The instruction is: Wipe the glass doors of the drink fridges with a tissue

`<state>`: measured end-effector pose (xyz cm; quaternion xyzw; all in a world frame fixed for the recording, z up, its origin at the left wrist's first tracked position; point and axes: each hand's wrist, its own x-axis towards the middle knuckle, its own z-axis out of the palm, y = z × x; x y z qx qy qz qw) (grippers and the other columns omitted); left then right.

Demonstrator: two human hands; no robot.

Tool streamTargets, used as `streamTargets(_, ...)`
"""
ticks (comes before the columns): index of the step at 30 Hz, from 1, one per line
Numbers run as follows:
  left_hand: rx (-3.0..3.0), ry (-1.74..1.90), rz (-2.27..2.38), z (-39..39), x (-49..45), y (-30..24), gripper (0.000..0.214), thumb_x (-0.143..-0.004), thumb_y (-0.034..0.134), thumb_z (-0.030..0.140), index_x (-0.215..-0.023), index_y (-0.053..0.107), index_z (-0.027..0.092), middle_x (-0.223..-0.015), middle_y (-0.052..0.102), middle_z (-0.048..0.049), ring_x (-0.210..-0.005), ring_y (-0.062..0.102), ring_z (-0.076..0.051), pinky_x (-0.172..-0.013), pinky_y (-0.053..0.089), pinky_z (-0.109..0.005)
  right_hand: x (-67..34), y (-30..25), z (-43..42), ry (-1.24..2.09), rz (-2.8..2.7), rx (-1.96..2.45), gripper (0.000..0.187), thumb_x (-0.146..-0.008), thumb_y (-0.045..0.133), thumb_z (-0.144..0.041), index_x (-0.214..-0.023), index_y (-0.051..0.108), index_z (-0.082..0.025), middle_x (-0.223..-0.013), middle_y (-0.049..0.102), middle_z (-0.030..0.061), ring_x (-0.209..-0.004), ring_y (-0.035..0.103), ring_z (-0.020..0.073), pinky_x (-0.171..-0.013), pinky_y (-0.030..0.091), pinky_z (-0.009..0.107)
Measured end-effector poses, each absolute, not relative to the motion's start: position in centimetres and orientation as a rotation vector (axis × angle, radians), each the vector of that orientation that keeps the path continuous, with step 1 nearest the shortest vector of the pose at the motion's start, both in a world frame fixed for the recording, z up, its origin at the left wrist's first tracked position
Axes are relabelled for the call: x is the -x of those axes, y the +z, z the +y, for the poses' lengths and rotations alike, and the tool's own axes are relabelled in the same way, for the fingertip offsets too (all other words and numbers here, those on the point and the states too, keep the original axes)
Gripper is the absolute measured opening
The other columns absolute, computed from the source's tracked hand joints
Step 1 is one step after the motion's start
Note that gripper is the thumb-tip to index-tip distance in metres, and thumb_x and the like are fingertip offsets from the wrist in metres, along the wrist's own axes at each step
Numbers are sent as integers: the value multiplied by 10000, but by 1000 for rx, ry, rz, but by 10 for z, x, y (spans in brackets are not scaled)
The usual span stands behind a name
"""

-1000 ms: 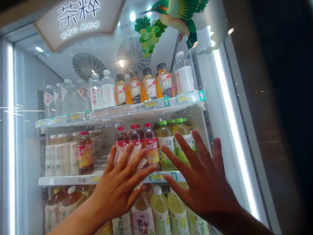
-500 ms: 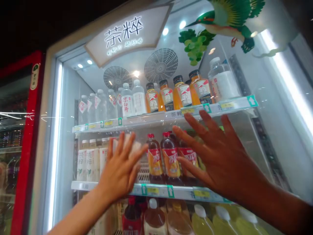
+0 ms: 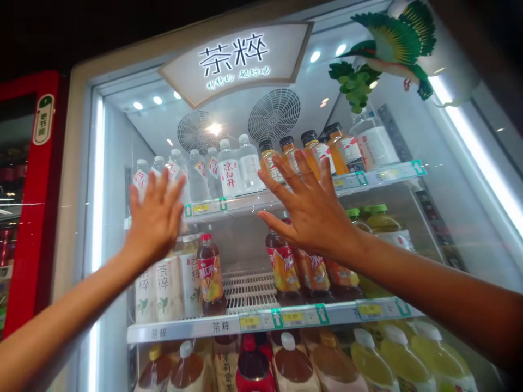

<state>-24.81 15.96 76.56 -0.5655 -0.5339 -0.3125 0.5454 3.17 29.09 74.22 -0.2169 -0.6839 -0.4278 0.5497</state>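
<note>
Left hand (image 3: pixel 154 220), right hand (image 3: pixel 308 209): fingers spread; transparent, flat glass cooler front (image 3: pixel 241 245) just beyond; contact, nearer hand indeterminate.

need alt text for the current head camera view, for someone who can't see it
A person's left hand and right hand are raised, spread open, before a lit drinks cooler whose shelves hold rows of bottles. A lettered sign sits at its top, a green bird decoration is at upper right, and a red-framed cabinet stands at the left edge.
</note>
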Motion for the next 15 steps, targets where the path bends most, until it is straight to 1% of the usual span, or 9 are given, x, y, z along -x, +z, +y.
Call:
streamTargets(2, 1203, -939, -1385, 161, 255, 793, 631, -1067, 179, 458, -1634, 244, 188, -1744, 122, -151, -1591, 47, -457, -1217, 77, -784, -33, 741, 293, -1036, -1606, 506, 744, -996, 404, -666, -1620, 312, -272, -1729, 222, 94, -1597, 77, 420, -1213, 71, 772)
streamTargets(3, 1174, -990, -1378, 163, 253, 790, 639, -1065, 186, 458, -1628, 257, 166, -1741, 120, -170, -1588, 38, -471, -1217, 76, -788, -34, 741, 295, -1049, -1605, 496, 745, -994, 404, -671, -1617, 319, -272, -1728, 226, 93, -1599, 73, 414, -1218, 72, 765)
streamTargets(4, 1210, -971, -1345, 165, 249, 777, 633, -1064, 209, 450, -1633, 245, 176, -1744, 98, -167, -1592, 19, -464, -1229, 75, -775, -35, 740, 296, -1061, -1607, 486, 741, -994, 403, -672, -1614, 326, -274, -1727, 230, 92, -1601, 68, 408, -1223, 74, 758)
streamTargets(5, 1267, -911, -1249, 168, 243, 757, 604, -1061, 240, 421, -1630, 255, 219, -1747, 111, -142, -1600, 17, -437, -1243, 89, -759, -36, 739, 296, -1071, -1609, 476, 735, -994, 405, -670, -1611, 332, -277, -1726, 233, 90, -1603, 63, 403, -1227, 75, 752)
streamTargets(7, 1432, -652, -1057, 173, 230, 711, 590, -1044, 337, 343, -1626, 249, 302, -1751, 141, -85, -1618, 16, -366, -1279, 139, -696, -38, 737, 297, -1085, -1616, 462, 727, -993, 419, -661, -1612, 330, -290, -1727, 232, 80, -1606, 48, 397, -1234, 80, 742)
streamTargets(9, 1525, -440, -907, 177, 220, 689, 630, -1019, 418, 344, -1625, 248, 307, -1750, 153, -68, -1623, -6, -339, -1301, 148, -646, -39, 736, 297, -1088, -1611, 448, 735, -988, 442, -653, -1618, 313, -298, -1732, 217, 73, -1608, 30, 393, -1236, 88, 741)
streamTargets(11, 1592, -295, -815, 182, 212, 708, 623, -1017, 422, 347, -1618, 258, 325, -1745, 181, -45, -1627, 15, -312, -1310, 139, -619, -39, 734, 296, -1093, -1609, 423, 731, -988, 462, -629, -1620, 309, -295, -1735, 204, 75, -1610, 21, 386, -1238, 92, 740)
streamTargets(13, 1627, -275, -825, 188, 202, 751, 577, -1037, 357, 354, -1607, 272, 355, -1737, 216, -22, -1626, 70, -289, -1308, 123, -622, -38, 733, 295, -1097, -1616, 394, 704, -997, 472, -589, -1612, 326, -279, -1731, 214, 87, -1612, 27, 374, -1245, 94, 732)
streamTargets(15, 1560, -478, -949, 197, 189, 784, 564, -1048, 291, 377, -1609, 280, 318, -1737, 212, -53, -1623, 64, -316, -1291, 105, -661, -39, 732, 294, -1093, -1621, 380, 679, -1000, 484, -560, -1598, 359, -264, -1721, 242, 99, -1613, 37, 367, -1251, 88, 726)
